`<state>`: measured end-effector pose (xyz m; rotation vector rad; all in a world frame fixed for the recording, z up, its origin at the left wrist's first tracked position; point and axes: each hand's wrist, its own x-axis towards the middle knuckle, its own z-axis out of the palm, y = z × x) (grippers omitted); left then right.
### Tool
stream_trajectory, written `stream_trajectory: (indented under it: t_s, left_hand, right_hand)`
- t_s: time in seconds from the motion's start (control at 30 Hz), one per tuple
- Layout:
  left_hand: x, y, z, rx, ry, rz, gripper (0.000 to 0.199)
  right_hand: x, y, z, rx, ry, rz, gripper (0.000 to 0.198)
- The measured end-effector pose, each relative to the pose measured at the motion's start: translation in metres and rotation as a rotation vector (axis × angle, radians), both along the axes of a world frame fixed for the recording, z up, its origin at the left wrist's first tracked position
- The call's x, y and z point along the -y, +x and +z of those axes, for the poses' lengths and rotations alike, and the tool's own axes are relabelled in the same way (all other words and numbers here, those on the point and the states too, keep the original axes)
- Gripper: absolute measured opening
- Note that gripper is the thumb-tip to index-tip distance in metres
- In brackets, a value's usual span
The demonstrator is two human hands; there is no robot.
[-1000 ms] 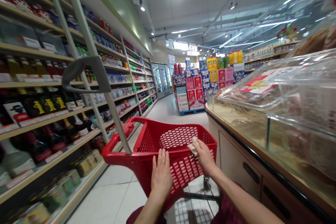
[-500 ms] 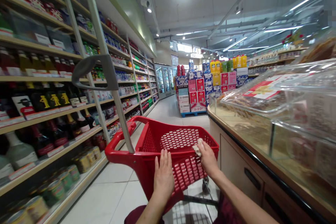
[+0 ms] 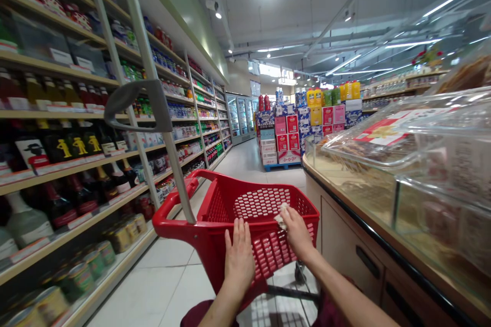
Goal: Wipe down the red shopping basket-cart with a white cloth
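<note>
A red plastic shopping cart [image 3: 218,235] with perforated sides stands right in front of me, its long grey metal handle slanting up to the left. My left hand [image 3: 240,250] lies flat against the cart's near side, fingers stretched out and pointing up at the rim. On the same side, further right, my right hand [image 3: 296,230] is closed around a crumpled white cloth or tissue [image 3: 282,216] at the top rim. Part of the white piece is hidden by the fingers.
Shelves of bottles and cans [image 3: 92,204] run along the left. A glass-edged display counter [image 3: 356,209] with clear plastic food boxes [image 3: 383,133] is close on the right. Ahead, stacked cartons [image 3: 287,138] stand on a blue pallet [image 3: 283,166].
My right hand has slid a little to the left along the cart's rim with the white piece. My left hand has stayed in place.
</note>
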<state>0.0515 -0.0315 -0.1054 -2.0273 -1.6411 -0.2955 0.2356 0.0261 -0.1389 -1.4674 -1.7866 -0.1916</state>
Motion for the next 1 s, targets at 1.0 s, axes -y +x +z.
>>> stream_trajectory:
  t_s: [1.0]
  left_hand:
    - [0.004,-0.003,0.014,0.048,-0.108,-0.051,0.061]
  right_hand:
    - [0.002,-0.031,-0.002,-0.044,0.124,0.204,0.044]
